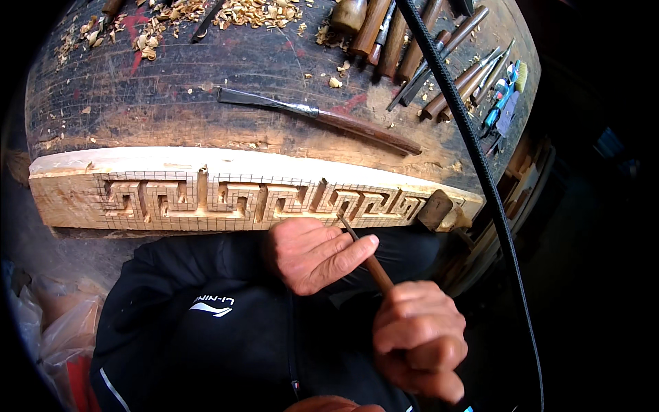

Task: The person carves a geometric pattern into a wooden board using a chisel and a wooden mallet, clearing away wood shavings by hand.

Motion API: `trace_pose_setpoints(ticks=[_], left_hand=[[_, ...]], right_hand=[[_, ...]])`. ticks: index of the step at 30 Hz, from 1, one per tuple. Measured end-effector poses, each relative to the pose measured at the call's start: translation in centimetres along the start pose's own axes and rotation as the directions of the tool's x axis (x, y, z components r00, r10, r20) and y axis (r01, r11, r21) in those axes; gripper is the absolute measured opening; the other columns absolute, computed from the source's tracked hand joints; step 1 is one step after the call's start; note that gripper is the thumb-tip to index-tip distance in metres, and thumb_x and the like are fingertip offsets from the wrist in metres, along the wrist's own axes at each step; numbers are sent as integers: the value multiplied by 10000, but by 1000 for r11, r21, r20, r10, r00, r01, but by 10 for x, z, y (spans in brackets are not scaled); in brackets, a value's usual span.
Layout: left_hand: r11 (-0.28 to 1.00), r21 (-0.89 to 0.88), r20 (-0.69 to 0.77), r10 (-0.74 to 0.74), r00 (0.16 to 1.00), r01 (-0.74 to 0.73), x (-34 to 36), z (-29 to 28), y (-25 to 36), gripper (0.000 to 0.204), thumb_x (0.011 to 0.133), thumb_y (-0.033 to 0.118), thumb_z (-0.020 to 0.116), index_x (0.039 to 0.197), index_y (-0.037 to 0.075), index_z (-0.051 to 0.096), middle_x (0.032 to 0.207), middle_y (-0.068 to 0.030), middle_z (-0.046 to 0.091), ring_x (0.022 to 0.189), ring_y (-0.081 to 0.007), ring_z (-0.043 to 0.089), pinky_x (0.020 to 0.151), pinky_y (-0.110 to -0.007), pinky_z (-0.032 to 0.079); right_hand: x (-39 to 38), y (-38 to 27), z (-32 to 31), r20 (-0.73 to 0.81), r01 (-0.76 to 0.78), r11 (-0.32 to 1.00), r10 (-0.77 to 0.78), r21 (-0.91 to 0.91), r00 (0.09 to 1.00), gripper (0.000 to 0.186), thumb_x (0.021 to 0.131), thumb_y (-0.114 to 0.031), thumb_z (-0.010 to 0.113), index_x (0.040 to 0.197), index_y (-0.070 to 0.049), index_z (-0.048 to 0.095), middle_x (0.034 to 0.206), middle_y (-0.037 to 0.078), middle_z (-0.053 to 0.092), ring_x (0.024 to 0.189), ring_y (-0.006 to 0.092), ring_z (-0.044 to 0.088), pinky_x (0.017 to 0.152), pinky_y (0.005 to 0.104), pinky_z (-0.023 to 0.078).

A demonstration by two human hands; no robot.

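A long pale board [233, 165] lies along the near edge of the bench, its near face pencilled with a grid and cut with an angular key-pattern relief. My right hand [420, 336] is wrapped round the wooden handle of a carving chisel [379, 275]. The chisel slants up and left, its tip at the carved pattern right of the board's middle. My left hand [312, 254] rests against the board's lower edge, its fingers closed on the chisel's shaft near the tip. A wooden block [435, 210] sits against the board's right end.
Behind the board lies a flat chisel [319, 115] with a wooden handle. Several wooden-handled tools [405, 44] and a brush [522, 77] are at the back right of the worn bench [171, 89]. Wood shavings [257, 12] heap at the back. A dark cord [473, 141] crosses the right side.
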State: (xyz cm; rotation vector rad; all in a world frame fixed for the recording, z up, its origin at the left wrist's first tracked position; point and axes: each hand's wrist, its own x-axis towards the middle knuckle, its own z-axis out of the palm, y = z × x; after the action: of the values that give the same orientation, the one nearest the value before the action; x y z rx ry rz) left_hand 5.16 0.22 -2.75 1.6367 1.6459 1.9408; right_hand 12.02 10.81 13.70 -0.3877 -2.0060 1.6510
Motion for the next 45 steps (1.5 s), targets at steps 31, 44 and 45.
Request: trace_pose_setpoints(ticks=[31,44,45], left_hand=[[998,-70,8,-4,1000,5,-2,-1,3,431,985,76,851,1311,-54,601,928,-85,842,695,-217,807,529,-311,560],[992,-123,29,0,1000,3,-1,-5,1,449,987,74,862,1332,-50,604,938,-110,848,760,-257,844,531,-316,580],[992,-129,19,-2,1000,4,-1,-4,1,455,984,74,868,1335,-52,606,933,-114,846,756,-256,843,529,-315,579]], right_hand=[[-22,19,-6,211,267,955,-290,129,934,676,1202,-441,634,677,-38,495,686,199,661,423,180,469,417,322,276],[-17,15,-2,249,245,961,-270,127,930,681,1178,-452,658,677,-33,464,697,180,628,438,184,442,432,334,250],[-15,15,-3,253,237,964,-260,120,932,645,1190,-399,624,675,-37,483,686,180,637,432,183,462,423,322,270]])
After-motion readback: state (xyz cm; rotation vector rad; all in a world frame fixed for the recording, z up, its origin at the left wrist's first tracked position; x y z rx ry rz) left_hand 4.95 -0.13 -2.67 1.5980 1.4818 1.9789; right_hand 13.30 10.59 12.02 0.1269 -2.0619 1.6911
